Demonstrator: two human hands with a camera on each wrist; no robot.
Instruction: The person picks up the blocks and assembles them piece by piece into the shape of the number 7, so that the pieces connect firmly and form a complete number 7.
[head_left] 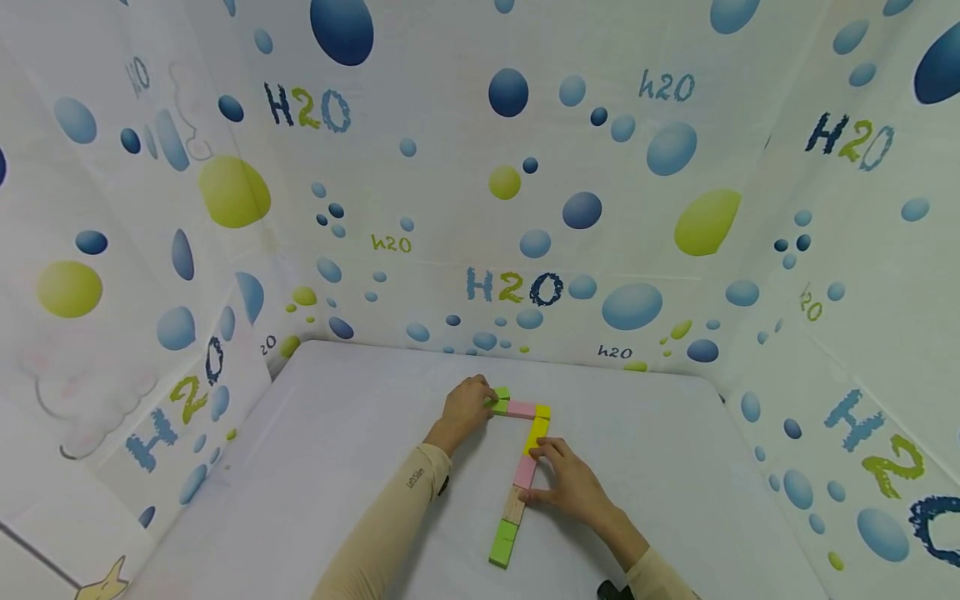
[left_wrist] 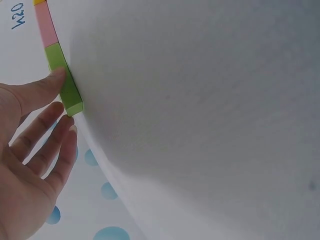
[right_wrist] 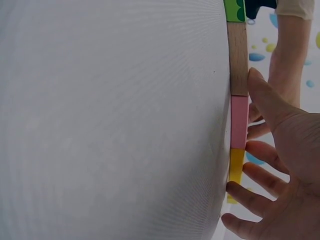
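Observation:
Blocks form a bent row on the white surface. At its far left end, my left hand [head_left: 467,407] pinches a green block [left_wrist: 63,75], thumb on its near face and fingertips by its other side and end. A pink block [head_left: 522,409] runs from there to a yellow corner [head_left: 542,411]. The longer arm comes toward me: a yellow block [head_left: 536,435], a pink block [right_wrist: 239,121], a plain wooden block [right_wrist: 238,59] and a green block [head_left: 503,543]. My right hand [head_left: 576,490] rests along this arm's right side, fingers spread, thumb at the wooden block, fingertips beside the yellow one.
White cloth [head_left: 300,467] covers the work surface. Walls [head_left: 450,208] printed with blue and green bubbles and "H2O" lettering rise at the back and both sides. A dark object [head_left: 613,590] lies by the right sleeve at the near edge.

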